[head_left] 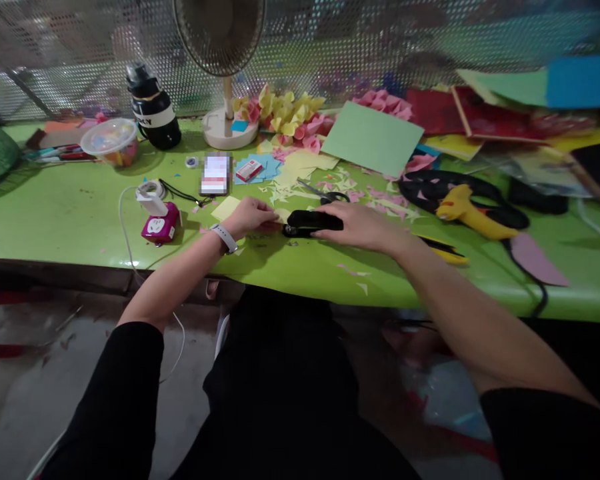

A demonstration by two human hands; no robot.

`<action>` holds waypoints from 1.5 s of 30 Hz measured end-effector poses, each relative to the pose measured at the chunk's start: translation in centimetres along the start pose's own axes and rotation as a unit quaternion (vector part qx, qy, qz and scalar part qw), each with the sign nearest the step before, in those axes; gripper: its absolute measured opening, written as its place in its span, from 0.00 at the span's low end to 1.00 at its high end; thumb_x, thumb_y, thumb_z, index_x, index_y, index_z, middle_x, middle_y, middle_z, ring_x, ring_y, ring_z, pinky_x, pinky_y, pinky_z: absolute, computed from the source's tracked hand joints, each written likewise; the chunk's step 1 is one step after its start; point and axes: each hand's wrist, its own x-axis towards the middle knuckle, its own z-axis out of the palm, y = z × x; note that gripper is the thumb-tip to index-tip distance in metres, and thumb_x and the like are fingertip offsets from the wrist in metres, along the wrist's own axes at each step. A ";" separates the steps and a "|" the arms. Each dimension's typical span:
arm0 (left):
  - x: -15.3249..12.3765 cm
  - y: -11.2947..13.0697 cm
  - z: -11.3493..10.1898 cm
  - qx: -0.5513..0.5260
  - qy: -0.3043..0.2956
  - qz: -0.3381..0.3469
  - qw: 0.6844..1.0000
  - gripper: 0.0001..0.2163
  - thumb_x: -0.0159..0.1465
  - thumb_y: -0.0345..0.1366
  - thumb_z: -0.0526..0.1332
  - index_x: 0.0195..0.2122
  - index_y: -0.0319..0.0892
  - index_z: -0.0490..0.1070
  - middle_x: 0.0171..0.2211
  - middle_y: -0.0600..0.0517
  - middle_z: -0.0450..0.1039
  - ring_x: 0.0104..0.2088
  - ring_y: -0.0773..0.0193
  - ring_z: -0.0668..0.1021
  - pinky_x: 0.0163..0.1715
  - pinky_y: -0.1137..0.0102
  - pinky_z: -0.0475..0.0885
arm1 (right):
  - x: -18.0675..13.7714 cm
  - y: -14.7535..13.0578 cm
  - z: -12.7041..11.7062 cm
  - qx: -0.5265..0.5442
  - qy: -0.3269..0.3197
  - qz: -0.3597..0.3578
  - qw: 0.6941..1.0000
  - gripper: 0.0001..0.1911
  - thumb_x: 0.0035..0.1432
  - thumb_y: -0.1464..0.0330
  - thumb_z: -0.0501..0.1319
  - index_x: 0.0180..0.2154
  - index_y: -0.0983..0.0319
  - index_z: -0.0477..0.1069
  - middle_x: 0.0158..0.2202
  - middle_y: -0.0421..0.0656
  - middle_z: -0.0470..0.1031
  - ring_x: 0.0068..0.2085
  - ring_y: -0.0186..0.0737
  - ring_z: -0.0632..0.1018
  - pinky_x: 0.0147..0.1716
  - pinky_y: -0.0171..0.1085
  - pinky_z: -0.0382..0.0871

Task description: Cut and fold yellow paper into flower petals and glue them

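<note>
Across our green worktop (80,223) lie paper scraps (375,197). Our right hand (356,224) wraps its grip around the black stapler (314,219), mouth facing our left hand (250,217), whose narrow grip pinches yellow paper (283,215) there, seemingly to steady it.

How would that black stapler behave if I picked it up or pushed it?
The stapler probably feels stiff, though its upper and lower parts, slightly separated, may hinge when squeezed. Its long, low shape suggests sliding rather than rolling if pushed over the shiny table. It looks compact enough for one hand.
</note>
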 end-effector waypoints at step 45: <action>-0.8 -1.1 2.0 -0.025 0.016 -0.030 0.999 0.09 0.64 0.23 0.65 0.30 0.38 0.67 0.25 0.51 0.78 0.25 0.69 0.81 0.38 0.68 0.78 | 9.4 -5.1 2.3 -0.033 0.059 0.084 0.994 0.23 0.70 0.60 0.50 0.54 0.68 0.74 0.55 0.60 0.76 0.55 0.60 0.75 0.52 0.52 0.67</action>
